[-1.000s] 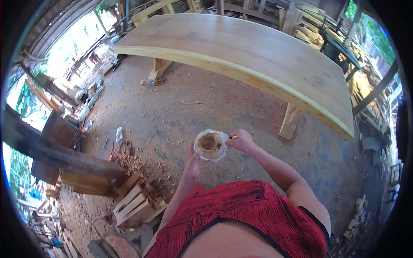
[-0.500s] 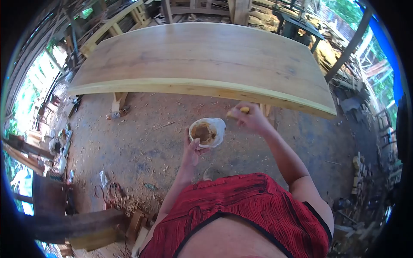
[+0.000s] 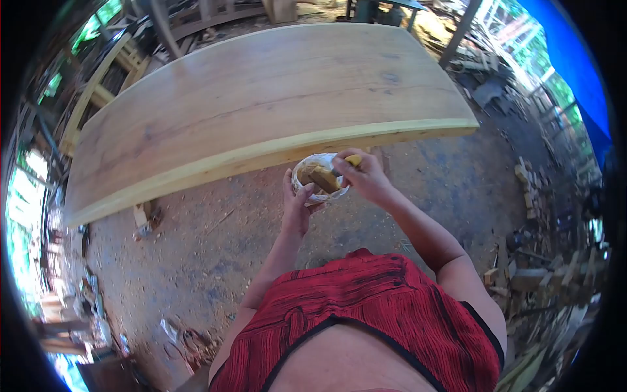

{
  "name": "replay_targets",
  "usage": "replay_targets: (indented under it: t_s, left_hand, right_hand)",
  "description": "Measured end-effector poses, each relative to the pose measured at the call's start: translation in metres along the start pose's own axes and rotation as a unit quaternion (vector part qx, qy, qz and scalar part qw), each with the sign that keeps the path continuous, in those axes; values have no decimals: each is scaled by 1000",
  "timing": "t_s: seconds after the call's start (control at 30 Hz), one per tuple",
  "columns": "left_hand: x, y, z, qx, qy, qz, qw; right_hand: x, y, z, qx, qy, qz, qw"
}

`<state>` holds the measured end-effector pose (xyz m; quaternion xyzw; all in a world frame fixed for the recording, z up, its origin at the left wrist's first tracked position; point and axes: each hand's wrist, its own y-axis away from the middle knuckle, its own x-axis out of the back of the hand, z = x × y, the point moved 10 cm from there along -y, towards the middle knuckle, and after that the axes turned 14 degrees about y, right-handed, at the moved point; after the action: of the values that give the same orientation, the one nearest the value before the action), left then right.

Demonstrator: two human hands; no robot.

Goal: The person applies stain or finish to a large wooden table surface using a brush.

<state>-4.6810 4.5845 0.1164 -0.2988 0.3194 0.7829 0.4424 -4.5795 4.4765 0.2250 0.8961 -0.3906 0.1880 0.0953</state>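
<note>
My left hand (image 3: pixel 298 204) is closed on a white plastic tub (image 3: pixel 336 195), its thumb over the near rim and its fingers along the outside. Brown stuff coats the tub's inside. In my right hand (image 3: pixel 366 176) is a paintbrush (image 3: pixel 324 179), gripped near its yellow handle end. The wide brown bristle end is down inside the tub, slanting to the lower right. Just beyond both hands runs the pale near edge of a large wooden slab (image 3: pixel 261 98), with dark grain lines and knots on its top.
Wood shavings lie over the concrete floor (image 3: pixel 215 215). A wooden frame (image 3: pixel 98 95) leans at the back left. Offcuts (image 3: pixel 532 189) are piled on the right, below a blue tarp (image 3: pixel 568 59). A wooden support (image 3: pixel 142 214) stands under the slab's left part.
My right hand has moved left and brought the brush into the tub. The tub has shifted slightly up in view. My head has turned, so the slab appears tilted and further left.
</note>
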Motion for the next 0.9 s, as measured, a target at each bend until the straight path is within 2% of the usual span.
replay_targets:
  t_s: [0.03,0.1,0.17,0.27,0.33,0.43,0.47,0.53,0.57,0.63,0.7,0.73,0.77,0.83,0.9]
  left_hand:
    - [-14,-9,-6,12,-4,-11,1000]
    - [-35,-27,-16,13,-27,-5,1000]
    - [-50,-49,-31,17,-54,-18,998]
    - [-80,-88,-53,19,-91,-30,995]
    - [-104,-114,-76,20,-106,-34,994]
    - [-144,-160,-105,-1,-139,-27,990]
    - [-152,-176,-119,12,-99,-22,995]
    - [-176,-200,-146,38,-57,-11,998]
    - [-191,-213,-158,48,-60,-14,997]
    - [-212,-237,-178,52,-44,-9,998]
    - [-226,-260,-195,59,-28,-23,998]
    - [-234,-269,-201,61,-15,-41,997]
    - [-235,-277,-206,65,-16,-34,997]
    - [-225,-293,-203,22,-84,34,996]
    - [-207,-308,-199,31,-79,38,996]
  right_hand:
    - [9,-5,12,-6,0,16,1000]
    - [39,-2,-13,180,177,130,959]
    - [65,-10,4,136,169,120,969]
    - [103,-28,28,153,186,91,966]
    - [126,-49,67,8,21,-10,1000]
    - [190,-82,91,61,-21,16,998]
    - [210,-95,104,62,-27,24,997]
    - [255,-107,109,138,88,103,981]
    - [274,-115,120,130,88,109,982]
    - [297,-124,124,172,157,89,968]
    - [326,-142,138,170,113,63,977]
    - [342,-152,158,75,-8,25,997]
    - [353,-158,178,-23,-129,-12,991]
    - [413,-168,191,-23,-203,70,976]
    - [467,-167,208,-55,-209,155,964]
